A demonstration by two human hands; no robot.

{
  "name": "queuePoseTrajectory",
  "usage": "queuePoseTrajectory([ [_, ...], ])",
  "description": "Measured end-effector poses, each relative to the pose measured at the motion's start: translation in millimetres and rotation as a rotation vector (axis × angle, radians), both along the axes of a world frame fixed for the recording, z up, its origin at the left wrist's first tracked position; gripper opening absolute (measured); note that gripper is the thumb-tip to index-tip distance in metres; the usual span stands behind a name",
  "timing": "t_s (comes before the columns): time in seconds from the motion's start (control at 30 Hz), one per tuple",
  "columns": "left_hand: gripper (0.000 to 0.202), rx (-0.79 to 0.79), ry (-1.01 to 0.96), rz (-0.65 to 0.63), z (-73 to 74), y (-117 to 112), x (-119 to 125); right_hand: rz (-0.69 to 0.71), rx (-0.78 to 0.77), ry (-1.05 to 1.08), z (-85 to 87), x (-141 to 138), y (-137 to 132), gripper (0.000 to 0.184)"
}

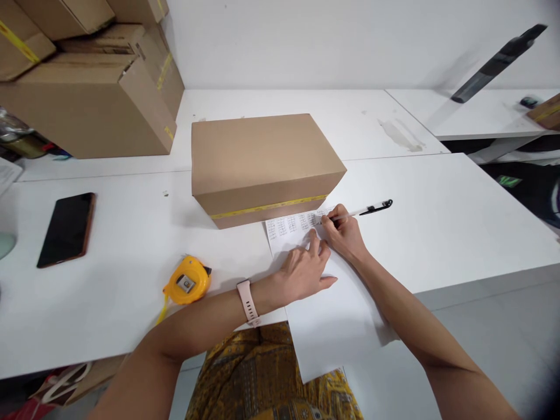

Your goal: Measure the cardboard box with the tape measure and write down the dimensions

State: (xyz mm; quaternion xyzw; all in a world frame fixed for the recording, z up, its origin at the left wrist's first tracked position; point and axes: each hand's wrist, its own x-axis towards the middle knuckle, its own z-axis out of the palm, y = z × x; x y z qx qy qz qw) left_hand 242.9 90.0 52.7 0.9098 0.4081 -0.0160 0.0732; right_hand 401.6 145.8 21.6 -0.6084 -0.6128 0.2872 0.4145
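A pen [367, 209] with a clear barrel and a black clip is held in my right hand [343, 233], its tip down at the written rows of a white sheet of paper [336, 326]. My left hand [305, 269] lies on the same sheet with its fingers stretched out, the index fingertip close to the writing. The paper hangs over the table's front edge. Just behind the sheet's top edge stands a closed cardboard box [266, 154] with yellow tape along its front. To the left of my left wrist rests a yellow tape measure [189, 281].
A dark phone [67, 229] lies on the white table [131, 233] at the left. Several cardboard boxes [87, 111] are stacked at the back left. A dark cylindrical object [494, 67] stands at the back right. The table's front edge runs close to my lap.
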Motion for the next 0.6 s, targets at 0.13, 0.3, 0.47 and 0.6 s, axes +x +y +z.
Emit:
queuePoseTrajectory([
  [0.13,0.078,-0.004,-0.004,0.001,-0.2,0.3,-0.1,0.004,-0.004,-0.015,1.1,0.5,0.1,0.021],
  [0.3,0.079,-0.010,-0.009,0.002,-1.7,-0.1,0.3,-0.003,0.000,0.011,0.2,-1.1,0.0,0.023],
  [0.47,0.080,-0.031,-0.003,0.008,-3.4,-0.7,0.2,-0.120,0.087,0.020,-0.8,6.1,3.0,0.024],
  [0.6,0.078,-0.077,-0.009,0.011,0.9,0.8,-1.3,-0.374,0.292,-0.035,-1.6,36.9,8.0,0.019],
])
